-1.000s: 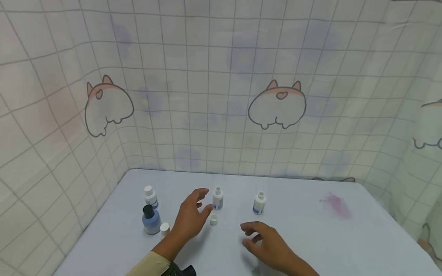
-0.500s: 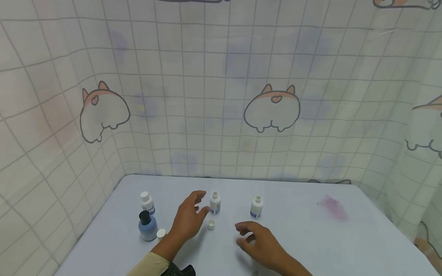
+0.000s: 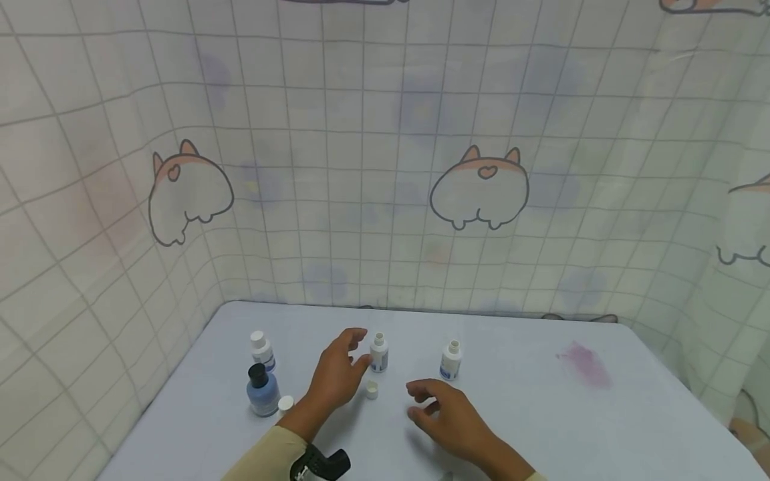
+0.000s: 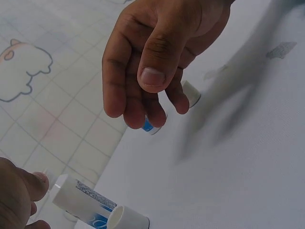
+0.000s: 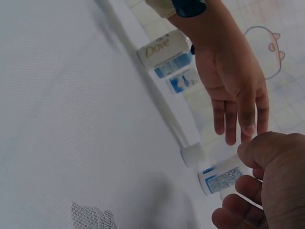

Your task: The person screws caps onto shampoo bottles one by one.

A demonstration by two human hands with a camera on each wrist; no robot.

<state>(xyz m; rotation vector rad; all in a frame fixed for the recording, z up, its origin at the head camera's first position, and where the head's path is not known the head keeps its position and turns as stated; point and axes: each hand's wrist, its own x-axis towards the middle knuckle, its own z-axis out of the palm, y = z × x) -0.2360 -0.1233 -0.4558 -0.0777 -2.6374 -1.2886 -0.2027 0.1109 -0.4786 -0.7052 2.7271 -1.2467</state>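
My left hand [image 3: 338, 373], fingers loosely bent, hovers beside an uncapped white bottle [image 3: 379, 353]; nothing is in its grasp. A small white cap [image 3: 372, 390] sits on the table just in front of that bottle. To the right stands another uncapped white bottle [image 3: 450, 361]. My right hand [image 3: 448, 417] is held over the table nearer me, its fingers relaxed and holding nothing. In the left wrist view, the bottle [image 4: 81, 200] and cap [image 4: 127, 219] show close to my left thumb. The right wrist view has the cap [image 5: 193, 155] beyond my right fingers [image 5: 238, 207].
On the left stand a capped white bottle [image 3: 262, 351], a blue bottle with a black lid [image 3: 263, 394] and a white-capped container [image 3: 285, 405] partly behind my left forearm. A pink stain [image 3: 585, 365] marks the white table [image 3: 541, 414]. Gridded curtain hangs behind.
My right hand has shifted slightly left and away from me, toward the cap. My left hand has barely moved. The bottles and cap keep their places; the head view tilted a little.
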